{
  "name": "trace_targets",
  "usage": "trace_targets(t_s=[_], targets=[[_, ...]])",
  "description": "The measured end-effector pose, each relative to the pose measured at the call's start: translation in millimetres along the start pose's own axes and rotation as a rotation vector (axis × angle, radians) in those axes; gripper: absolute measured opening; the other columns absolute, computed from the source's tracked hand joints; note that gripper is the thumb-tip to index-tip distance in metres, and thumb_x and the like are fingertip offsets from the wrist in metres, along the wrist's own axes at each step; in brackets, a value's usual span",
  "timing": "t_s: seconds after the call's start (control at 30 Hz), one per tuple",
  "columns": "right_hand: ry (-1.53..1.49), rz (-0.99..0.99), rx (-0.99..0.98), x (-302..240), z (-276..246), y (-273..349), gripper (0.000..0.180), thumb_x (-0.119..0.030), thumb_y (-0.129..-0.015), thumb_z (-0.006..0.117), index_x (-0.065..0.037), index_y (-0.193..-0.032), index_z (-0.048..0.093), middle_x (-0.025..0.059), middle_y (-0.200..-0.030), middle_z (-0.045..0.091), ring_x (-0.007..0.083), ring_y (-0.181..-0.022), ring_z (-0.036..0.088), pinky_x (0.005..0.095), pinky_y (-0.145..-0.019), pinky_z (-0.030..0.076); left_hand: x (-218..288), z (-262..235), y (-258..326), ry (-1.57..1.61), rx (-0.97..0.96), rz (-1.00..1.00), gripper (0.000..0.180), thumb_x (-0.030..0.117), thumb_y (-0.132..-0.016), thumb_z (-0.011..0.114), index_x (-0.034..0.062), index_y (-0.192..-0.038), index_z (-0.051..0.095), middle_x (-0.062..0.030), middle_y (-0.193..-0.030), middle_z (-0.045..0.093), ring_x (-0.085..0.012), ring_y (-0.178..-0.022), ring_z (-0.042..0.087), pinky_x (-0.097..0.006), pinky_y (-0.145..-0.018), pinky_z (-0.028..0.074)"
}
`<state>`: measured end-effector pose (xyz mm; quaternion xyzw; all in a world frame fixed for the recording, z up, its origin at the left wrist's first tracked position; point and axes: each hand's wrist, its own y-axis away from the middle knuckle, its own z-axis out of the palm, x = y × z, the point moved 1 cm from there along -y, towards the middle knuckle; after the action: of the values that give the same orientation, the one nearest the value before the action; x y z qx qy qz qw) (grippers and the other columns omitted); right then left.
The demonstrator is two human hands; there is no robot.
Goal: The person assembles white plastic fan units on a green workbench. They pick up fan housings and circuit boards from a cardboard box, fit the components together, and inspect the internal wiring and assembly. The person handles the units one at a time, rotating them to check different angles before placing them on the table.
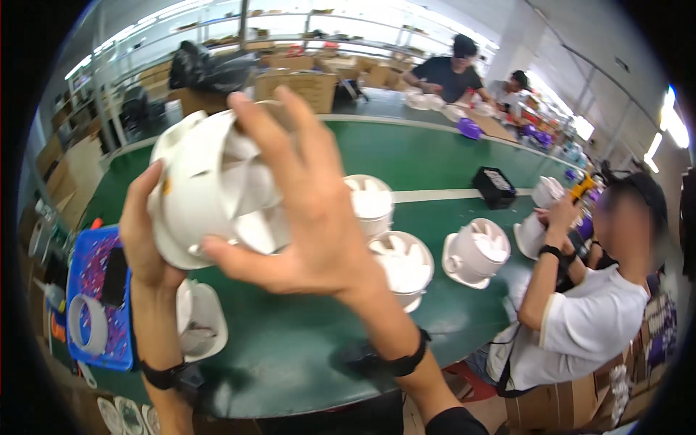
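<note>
A white round plastic housing [192, 192] with curved vanes inside is raised above the table in front of me, its vaned side turned to the right. My left hand [147, 225] grips it from the left and below. Across the vaned side, my right hand [312, 199] has its thumb on the lower rim and its fingers reaching over the top. Those fingers hide part of the vanes. Below the raised housing, another white plastic part [201, 319] lies on the green table [290, 362].
Several similar white housings [476, 254] stand to the right. A blue tray [130, 341] at the left holds small coloured bits, a white ring [88, 324] and a dark block. A black box [494, 187] sits farther off. At the right, a co-worker [587, 312] holds a yellow tool [582, 188].
</note>
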<state>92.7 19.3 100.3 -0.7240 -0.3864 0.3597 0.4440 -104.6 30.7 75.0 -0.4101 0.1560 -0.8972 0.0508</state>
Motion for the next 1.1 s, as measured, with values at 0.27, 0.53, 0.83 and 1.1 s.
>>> trace_targets(t_s=[0.27,0.53,0.83,1.1], targets=[[-0.197,0.286,0.054,-18,2,2,0.097,-0.041,-0.08,0.065,-0.009,-0.153,0.011,0.0433,-0.143,0.017,0.06,-0.132,0.023,0.059,-0.107,0.029,-5,-68,25,-0.301,-0.01,0.303,0.049,0.028,-0.098,0.045,0.0039,-0.14,0.041,-0.0185,-0.137,0.047,-0.0292,-0.125,0.049,-0.041,-0.104,0.042],[-0.514,0.317,0.084,-9,-11,-1,0.094,-0.036,-0.079,0.067,-0.004,-0.151,0.016,0.0308,-0.138,0.031,0.0491,-0.125,0.037,0.0497,-0.104,0.035,-24,-61,40,-0.555,0.091,0.491,0.084,0.04,-0.085,0.059,-0.0006,-0.149,0.021,-0.0181,-0.146,0.036,-0.0304,-0.134,0.039,-0.042,-0.109,0.034],[-0.259,0.061,0.135,-5,-3,6,0.101,-0.044,-0.064,0.071,-0.008,-0.148,0.028,0.0378,-0.139,0.025,0.0536,-0.119,0.037,0.0554,-0.099,0.036,15,-53,39,-0.827,-0.026,0.512,0.08,0.048,-0.088,0.054,-0.0024,-0.145,0.029,-0.0184,-0.143,0.041,-0.0303,-0.132,0.042,-0.041,-0.11,0.032],[-0.146,-0.155,0.06,-8,-14,-5,0.091,-0.044,-0.058,0.074,-0.016,-0.139,0.044,0.0351,-0.134,0.032,0.05,-0.117,0.04,0.0525,-0.087,0.042,44,27,19,-1.147,-0.264,0.791,0.081,0.055,-0.09,0.05,-0.0041,-0.142,0.036,-0.019,-0.141,0.044,-0.03,-0.132,0.042,-0.039,-0.112,0.028]])
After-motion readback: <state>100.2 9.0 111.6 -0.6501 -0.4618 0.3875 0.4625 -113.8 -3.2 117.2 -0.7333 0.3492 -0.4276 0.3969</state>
